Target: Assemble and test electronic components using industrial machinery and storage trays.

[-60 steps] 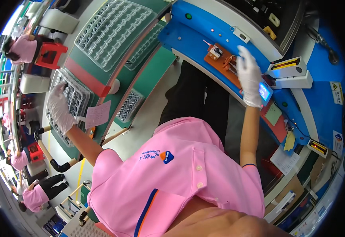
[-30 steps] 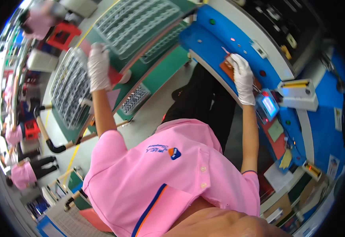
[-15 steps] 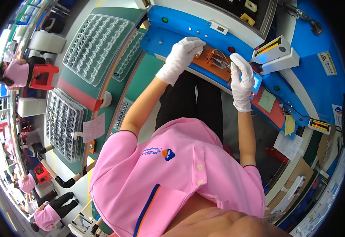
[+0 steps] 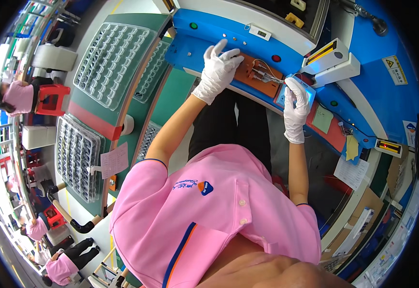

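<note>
Both my hands wear white gloves and reach over the blue workstation. My left hand is open, its fingers spread, at the left end of an orange-brown fixture plate. Metal clamp-like parts and thin wires sit on that plate. At the plate's right end is my right hand, fingers bent and drawn toward the thumb; anything between them is too small to make out. Partly behind this hand is a small blue-lit screen.
Clear plastic trays with many pockets lie on a green bench at the left, with another tray stack nearer. A box-shaped device with a yellow-black front stands at the right. Green and red buttons line the blue panel. Co-workers sit far left.
My left hand has moved slightly left, and its fingers have spread from a closed bunch. My right hand has come down slightly toward me, uncovering more of the fixture's right end.
</note>
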Demonstrator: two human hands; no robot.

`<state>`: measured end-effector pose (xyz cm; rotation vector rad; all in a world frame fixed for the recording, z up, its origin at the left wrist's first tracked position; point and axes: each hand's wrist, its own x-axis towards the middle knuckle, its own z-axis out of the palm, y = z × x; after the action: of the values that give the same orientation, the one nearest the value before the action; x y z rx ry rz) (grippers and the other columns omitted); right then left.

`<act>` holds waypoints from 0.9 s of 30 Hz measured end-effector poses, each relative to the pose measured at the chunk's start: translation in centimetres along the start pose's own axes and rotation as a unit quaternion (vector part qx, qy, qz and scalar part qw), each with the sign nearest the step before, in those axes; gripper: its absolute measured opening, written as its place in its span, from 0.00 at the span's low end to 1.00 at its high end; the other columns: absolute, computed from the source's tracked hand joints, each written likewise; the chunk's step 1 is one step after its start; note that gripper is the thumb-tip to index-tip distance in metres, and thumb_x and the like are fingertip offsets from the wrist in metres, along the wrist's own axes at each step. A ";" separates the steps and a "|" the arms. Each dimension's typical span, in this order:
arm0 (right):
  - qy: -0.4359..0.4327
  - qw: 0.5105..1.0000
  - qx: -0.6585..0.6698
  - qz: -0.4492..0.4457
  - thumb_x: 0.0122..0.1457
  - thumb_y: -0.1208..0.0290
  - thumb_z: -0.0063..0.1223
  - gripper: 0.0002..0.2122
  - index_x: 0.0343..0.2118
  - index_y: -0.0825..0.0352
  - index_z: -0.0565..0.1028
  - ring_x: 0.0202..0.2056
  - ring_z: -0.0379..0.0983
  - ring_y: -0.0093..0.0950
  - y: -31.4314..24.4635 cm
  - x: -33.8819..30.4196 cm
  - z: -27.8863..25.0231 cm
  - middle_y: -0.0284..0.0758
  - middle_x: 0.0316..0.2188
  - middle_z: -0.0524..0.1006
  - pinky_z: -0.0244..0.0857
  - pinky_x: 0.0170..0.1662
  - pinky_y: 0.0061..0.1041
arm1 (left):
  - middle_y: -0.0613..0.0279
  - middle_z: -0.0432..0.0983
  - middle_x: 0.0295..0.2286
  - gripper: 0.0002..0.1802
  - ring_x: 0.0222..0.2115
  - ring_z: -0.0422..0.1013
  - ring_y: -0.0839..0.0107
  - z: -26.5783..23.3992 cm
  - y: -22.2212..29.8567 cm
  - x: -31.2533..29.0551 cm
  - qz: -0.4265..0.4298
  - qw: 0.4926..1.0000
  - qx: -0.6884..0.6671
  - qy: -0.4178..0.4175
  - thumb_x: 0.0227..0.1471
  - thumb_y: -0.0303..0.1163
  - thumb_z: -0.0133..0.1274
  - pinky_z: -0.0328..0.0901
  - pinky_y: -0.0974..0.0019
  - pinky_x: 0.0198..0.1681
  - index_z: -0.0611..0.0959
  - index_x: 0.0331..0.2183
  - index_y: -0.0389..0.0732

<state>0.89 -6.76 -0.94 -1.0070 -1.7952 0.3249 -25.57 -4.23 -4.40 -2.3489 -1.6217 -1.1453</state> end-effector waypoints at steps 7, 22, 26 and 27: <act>-0.001 1.000 0.029 0.005 0.60 0.82 0.56 0.14 0.48 0.62 0.78 0.46 0.77 0.26 0.4 0.6 1.0 0.33 0.46 0.80 0.72 0.45 0.22 | 0.72 0.62 0.62 0.31 0.66 0.48 0.51 -0.9 1.6 -2.2 -0.045 0.987 0.129 -0.088 0.51 0.25 0.53 0.38 0.31 0.64 0.76 0.57 0.59; -0.070 0.983 0.143 0.091 0.62 0.78 0.56 0.14 0.51 0.67 0.74 0.39 0.73 0.18 -1.6 11.9 5.3 0.30 0.42 0.78 0.69 0.46 0.20 | 0.67 0.65 0.58 0.34 0.62 0.49 0.47 -4.9 1.7 10.8 0.016 0.985 0.052 0.166 0.39 0.18 0.52 0.42 0.29 0.61 0.81 0.49 0.61; 0.107 0.976 0.188 -0.024 0.59 0.78 0.59 0.09 0.43 0.66 0.79 0.37 0.77 0.19 1.7 22.8 9.9 0.31 0.39 0.80 0.71 0.42 0.19 | 0.56 0.68 0.56 0.25 0.62 0.53 0.46 0.2 -3.8 24.6 0.019 0.974 0.124 0.191 0.49 0.34 0.56 0.50 0.32 0.60 0.78 0.52 0.49; 0.129 0.982 0.133 -0.049 0.58 0.78 0.60 0.10 0.43 0.65 0.79 0.33 0.76 0.18 2.9 25.2 11.9 0.30 0.38 0.80 0.71 0.38 0.17 | 0.61 0.66 0.57 0.24 0.62 0.51 0.45 1.6 -5.2 27.0 -0.021 0.981 0.094 0.166 0.52 0.34 0.53 0.50 0.29 0.59 0.77 0.53 0.52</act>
<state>-11.56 16.76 7.94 -0.7338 -1.5149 0.3455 -24.49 19.82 8.97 -1.8986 -1.5862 -1.2485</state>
